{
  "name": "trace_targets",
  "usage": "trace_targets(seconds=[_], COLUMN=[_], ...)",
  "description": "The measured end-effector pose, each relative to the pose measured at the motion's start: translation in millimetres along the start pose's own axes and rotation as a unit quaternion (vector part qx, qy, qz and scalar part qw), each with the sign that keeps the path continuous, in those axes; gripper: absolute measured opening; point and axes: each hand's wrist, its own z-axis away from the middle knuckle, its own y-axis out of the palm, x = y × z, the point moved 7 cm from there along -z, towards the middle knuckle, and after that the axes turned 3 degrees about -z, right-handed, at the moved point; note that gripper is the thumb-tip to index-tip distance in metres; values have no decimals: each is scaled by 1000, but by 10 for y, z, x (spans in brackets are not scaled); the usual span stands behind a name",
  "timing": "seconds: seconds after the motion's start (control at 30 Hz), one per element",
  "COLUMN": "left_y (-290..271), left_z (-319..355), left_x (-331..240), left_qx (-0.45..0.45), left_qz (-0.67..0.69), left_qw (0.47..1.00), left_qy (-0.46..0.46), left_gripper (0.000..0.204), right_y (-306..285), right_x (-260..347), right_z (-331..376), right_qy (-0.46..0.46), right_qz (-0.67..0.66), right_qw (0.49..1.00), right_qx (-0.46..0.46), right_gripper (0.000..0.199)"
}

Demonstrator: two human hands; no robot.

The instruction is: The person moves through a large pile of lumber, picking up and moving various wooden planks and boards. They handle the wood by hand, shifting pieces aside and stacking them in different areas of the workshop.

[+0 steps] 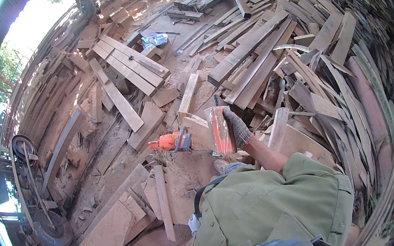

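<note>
My right hand point(238, 128), in a grey knitted glove with a red cuff, grips an upright clear plastic bottle point(220, 131) with an orange tint. An orange chainsaw point(172, 141) lies on the planks just left of the bottle, its bar pointing right behind it. My green sleeve and shirt point(270, 202) fill the lower middle. Only a bit of my left hand point(194, 223) shows, in a white glove at the shirt's left edge, beside the lower end of a curved black strap point(201, 196). Its fingers are hidden.
Rough planks and offcuts lie piled all round, thickest on the right point(297, 61). Wide boards point(115, 221) lie on sawdust-covered ground at lower left. A belt-driven wheel machine point(33, 192) stands at far left. Stacked boards point(130, 62) rest farther back.
</note>
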Motion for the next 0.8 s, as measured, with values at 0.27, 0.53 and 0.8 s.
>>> trace_targets(seconds=[0.27,0.53,0.8], left_y=[211,356,409], left_z=[6,-29,-34], left_x=[199,299,296], left_qx=[35,35,48], left_qz=[-29,-71,-76], left_qw=[999,997,996], left_qy=[-9,20,1], left_gripper=[20,20,21], right_y=[-85,-90,-124], right_x=[117,30,-69], right_z=[-14,5,-22], right_qy=[-49,-39,-2], right_qz=[-36,-29,-31], right_qw=[998,999,999], right_qx=[11,11,25], right_gripper=[30,31,34])
